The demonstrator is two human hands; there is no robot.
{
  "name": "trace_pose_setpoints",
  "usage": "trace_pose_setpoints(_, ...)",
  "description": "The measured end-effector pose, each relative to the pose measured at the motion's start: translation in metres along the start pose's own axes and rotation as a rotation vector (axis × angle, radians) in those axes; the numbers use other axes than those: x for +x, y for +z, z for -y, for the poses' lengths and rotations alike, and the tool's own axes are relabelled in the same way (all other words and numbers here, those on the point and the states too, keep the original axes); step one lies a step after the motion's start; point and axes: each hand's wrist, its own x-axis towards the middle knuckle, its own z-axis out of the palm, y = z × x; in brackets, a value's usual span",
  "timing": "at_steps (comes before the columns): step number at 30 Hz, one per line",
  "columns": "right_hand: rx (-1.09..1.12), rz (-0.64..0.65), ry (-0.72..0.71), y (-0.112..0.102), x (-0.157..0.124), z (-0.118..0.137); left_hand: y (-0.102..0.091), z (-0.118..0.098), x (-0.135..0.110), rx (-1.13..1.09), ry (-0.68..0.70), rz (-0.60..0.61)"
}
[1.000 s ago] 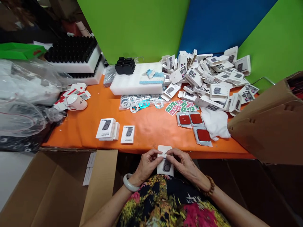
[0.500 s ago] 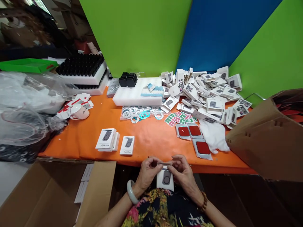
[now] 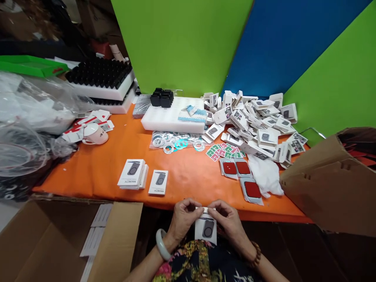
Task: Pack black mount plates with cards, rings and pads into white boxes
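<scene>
Between both hands, close to my lap, is a small white box point(image 3: 205, 230) printed with a dark device. My left hand point(image 3: 185, 219) pinches the left corner of its top end, thumb on the front. On the opposite corner, my right hand point(image 3: 225, 218) grips the same way. The box's top flap lies between the two thumbs, pressed down or nearly so. On the table's near edge, left of my hands, lie a stack of boxes point(image 3: 131, 174) marked MAGNETIC and a single matching box point(image 3: 158, 182).
A heap of small white cartons point(image 3: 252, 121) covers the back right. Red square pads point(image 3: 252, 189), a white cloth point(image 3: 266, 172) and stickers point(image 3: 223, 150) lie before it. A white foam block point(image 3: 173, 119) carries black parts. Cardboard boxes stand at left point(image 3: 120, 239) and right point(image 3: 326, 184).
The box's top flap, standing up between my fingers before, is now folded down. Both thumbs have come closer together over the top edge. The view has shifted slightly.
</scene>
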Motion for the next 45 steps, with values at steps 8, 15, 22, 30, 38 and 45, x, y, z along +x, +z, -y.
trace_pose_setpoints(8, -0.047, 0.029, 0.139, 0.008, 0.003, 0.005, -0.019, -0.001, 0.009, -0.031, -0.044, 0.113)
trace_pose_setpoints(15, -0.313, 0.172, 0.130, 0.006, 0.006, 0.012, -0.030, 0.021, 0.006, -0.238, -0.148, 0.260)
trace_pose_setpoints(22, -0.767, 0.111, -0.270, 0.002, 0.092, 0.054, -0.047, -0.004, 0.016, -0.048, 0.092, -0.040)
trace_pose_setpoints(30, -1.365, 0.053, -0.589, -0.039, 0.161, 0.040, -0.080, -0.038, 0.037, 0.226, 0.189, -0.404)
trace_pose_setpoints(38, -1.094, -0.090, -0.568, -0.084, 0.182, 0.070, -0.092, -0.034, 0.075, 0.620, 0.356, -0.532)
trace_pose_setpoints(45, -1.031, -0.408, -0.726, -0.135, 0.148, 0.091, -0.105, -0.025, 0.086, 0.866, 0.353, -0.576)
